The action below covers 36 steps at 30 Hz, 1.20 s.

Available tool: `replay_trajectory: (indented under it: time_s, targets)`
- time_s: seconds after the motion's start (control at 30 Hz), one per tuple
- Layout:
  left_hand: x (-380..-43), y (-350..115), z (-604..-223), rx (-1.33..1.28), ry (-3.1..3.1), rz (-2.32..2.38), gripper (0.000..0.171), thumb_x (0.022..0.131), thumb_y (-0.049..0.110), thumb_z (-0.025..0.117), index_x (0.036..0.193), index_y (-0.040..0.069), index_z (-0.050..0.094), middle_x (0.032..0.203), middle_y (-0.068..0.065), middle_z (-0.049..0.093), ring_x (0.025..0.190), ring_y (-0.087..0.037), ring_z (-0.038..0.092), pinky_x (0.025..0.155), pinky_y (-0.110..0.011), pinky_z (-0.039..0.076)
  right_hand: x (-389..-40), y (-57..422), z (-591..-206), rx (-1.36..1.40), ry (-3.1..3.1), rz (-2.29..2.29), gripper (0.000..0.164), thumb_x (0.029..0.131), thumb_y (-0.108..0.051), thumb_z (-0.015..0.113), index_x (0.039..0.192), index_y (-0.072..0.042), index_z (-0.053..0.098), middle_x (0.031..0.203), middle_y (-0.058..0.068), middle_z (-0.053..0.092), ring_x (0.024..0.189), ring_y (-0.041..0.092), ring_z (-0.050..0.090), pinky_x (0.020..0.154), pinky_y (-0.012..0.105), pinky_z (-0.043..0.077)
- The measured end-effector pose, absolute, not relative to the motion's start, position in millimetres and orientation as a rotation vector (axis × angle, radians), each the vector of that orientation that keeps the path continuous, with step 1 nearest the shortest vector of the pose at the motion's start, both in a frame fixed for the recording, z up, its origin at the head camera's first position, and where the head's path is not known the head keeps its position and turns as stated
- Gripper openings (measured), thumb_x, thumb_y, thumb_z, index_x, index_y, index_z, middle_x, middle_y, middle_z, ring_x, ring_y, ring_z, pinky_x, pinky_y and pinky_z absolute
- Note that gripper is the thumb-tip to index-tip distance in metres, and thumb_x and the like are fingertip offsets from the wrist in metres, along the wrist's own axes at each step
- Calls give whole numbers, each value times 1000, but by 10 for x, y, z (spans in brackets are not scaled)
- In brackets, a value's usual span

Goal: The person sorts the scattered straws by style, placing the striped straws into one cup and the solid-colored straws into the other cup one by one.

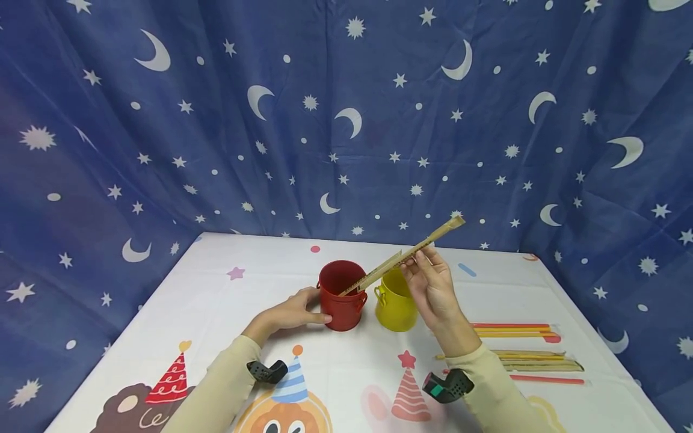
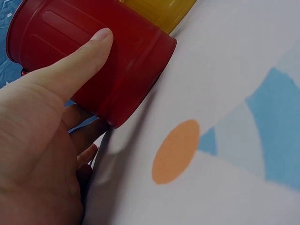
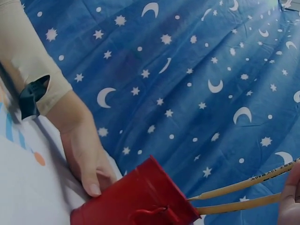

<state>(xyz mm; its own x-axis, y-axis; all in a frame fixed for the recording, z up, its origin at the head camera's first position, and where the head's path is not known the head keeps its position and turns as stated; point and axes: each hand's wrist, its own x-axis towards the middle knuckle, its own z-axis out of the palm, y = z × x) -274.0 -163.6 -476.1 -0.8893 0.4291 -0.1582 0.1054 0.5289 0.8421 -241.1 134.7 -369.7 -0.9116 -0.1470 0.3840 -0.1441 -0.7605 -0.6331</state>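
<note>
A small red metal pail point(image 1: 340, 316) stands on the table, with my left hand point(image 1: 292, 310) at its left side. In the left wrist view my thumb lies along the pail wall point(image 2: 133, 40) and the other fingers reach round behind. My right hand point(image 1: 433, 282), raised above the table, pinches two long tan sticks point(image 1: 441, 231) by their upper part. They slant down to the left, lower ends inside the red pail's mouth. In the right wrist view one stick point(image 3: 243, 184) bears dark print. Just right of the red pail is a yellow pail point(image 1: 395, 314), partly behind my right hand.
On the right of the table lie several thin sticks: a red and orange group point(image 1: 511, 331), a tan group point(image 1: 536, 364) and a lone red one point(image 1: 547, 379). A patterned white cloth point(image 1: 243, 307) covers the table. A blue star-and-moon curtain point(image 1: 379, 180) hangs behind.
</note>
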Motion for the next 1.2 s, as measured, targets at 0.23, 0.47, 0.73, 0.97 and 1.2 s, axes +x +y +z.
replay_trajectory:
  time_s: [0.23,0.47,0.73,0.97,1.2]
  targets:
    - [-2747,-1609,-4766,446,2423,1296,87,84,45,78,155,12,41,165,-14,31,154,-36,24,123,-64,25,-2413,1328,-3743,-628,1159,-2855,24,104,-5,52,100,-16,73,90,-3,71,83,10,63,82,20,56]
    - [-2742,-1594,-4767,484,2431,1304,83,84,42,78,153,10,43,163,-16,32,153,-37,25,123,-64,24,-2401,1321,-3755,-553,1238,-2836,25,104,-6,52,101,-18,73,91,-5,71,81,8,62,81,19,55]
    - [-2739,-1591,-4767,494,2426,1304,81,85,41,78,153,12,44,163,-16,33,153,-37,25,122,-65,25,-2420,1331,-3784,-324,1450,-2780,21,104,-5,52,100,-17,68,90,-4,66,77,8,61,78,18,56]
    - [-2743,-1604,-4754,491,2420,1294,83,85,43,78,154,13,43,164,-15,32,154,-37,24,123,-65,23,-2464,1335,-3791,-225,1659,-2678,21,104,-6,54,99,-19,70,85,-4,64,75,7,60,76,17,57]
    - [-2714,-1623,-4728,476,2417,1293,83,84,43,78,154,13,43,164,-17,31,154,-39,23,122,-66,23,-2464,1386,-3758,-227,1702,-2644,23,104,-8,54,97,-21,71,83,-5,64,76,7,61,77,17,57]
